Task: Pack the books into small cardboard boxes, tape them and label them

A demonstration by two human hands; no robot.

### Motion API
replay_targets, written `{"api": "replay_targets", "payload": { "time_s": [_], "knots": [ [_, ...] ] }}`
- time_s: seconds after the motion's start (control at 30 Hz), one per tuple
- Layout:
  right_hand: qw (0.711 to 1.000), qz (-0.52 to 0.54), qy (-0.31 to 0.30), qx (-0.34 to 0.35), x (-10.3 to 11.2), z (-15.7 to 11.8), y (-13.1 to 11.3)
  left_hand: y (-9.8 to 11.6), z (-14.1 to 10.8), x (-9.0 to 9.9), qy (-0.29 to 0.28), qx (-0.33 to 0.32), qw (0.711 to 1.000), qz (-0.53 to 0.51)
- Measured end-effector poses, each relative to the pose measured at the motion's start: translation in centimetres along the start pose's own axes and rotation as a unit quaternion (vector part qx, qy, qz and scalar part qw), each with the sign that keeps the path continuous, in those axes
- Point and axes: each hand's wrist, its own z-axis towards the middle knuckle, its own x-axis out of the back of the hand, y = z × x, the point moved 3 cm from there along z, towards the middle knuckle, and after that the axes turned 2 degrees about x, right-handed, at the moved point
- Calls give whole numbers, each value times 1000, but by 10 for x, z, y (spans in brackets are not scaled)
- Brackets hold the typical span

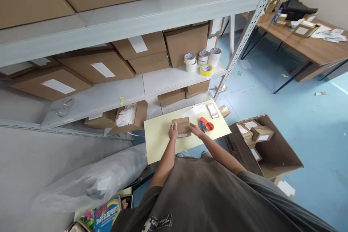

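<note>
A small brown cardboard box (181, 125) is between my two hands over the pale yellow tabletop (159, 145). My left hand (173, 131) grips its left side, thumb on top. At the right side, my right hand (195, 129) holds it with the fingers partly hidden. A white label shows on the box's near face. Just right of my right hand lies an orange tape dispenser (208, 124) with a blue part. Beyond the box are white paper slips (197, 110) and a phone-like item (212, 110), its surface blurred.
A shelf rack (174, 81) with cartons stands ahead, holding white tape rolls (190, 61) and a yellow tape roll (206, 69). To the right, a large open carton (282, 156) contains several small boxes. Plastic wrap (108, 174) and books (107, 212) lie at left. A wooden table (320, 50) stands far right.
</note>
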Motion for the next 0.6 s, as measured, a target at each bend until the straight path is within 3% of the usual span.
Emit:
{"api": "replay_targets", "payload": {
  "time_s": [0.07, 0.17, 0.3, 0.37, 0.43, 0.6],
  "knots": [
    [992, 126, -12, -16, -13, 0, -8, -1, -1, 2, -7, -3, 999, -33],
    [978, 199, -31, -51, -15, 1, -16, -4, -4, 7, -20, -11, 995, -97],
    [968, 250, -5, -4, -11, 6, -26, -3, -2, 23, -10, -105, 973, -206],
    [972, 231, 29, 32, -16, 11, -27, -2, 2, 32, -6, -145, 963, -225],
    [981, 184, 43, 39, -25, 16, -21, -5, 9, 37, -22, -142, 965, -221],
    [996, 66, -7, -57, -58, 25, 17, -40, 8, 24, -150, -56, 974, -158]
  ]
}}
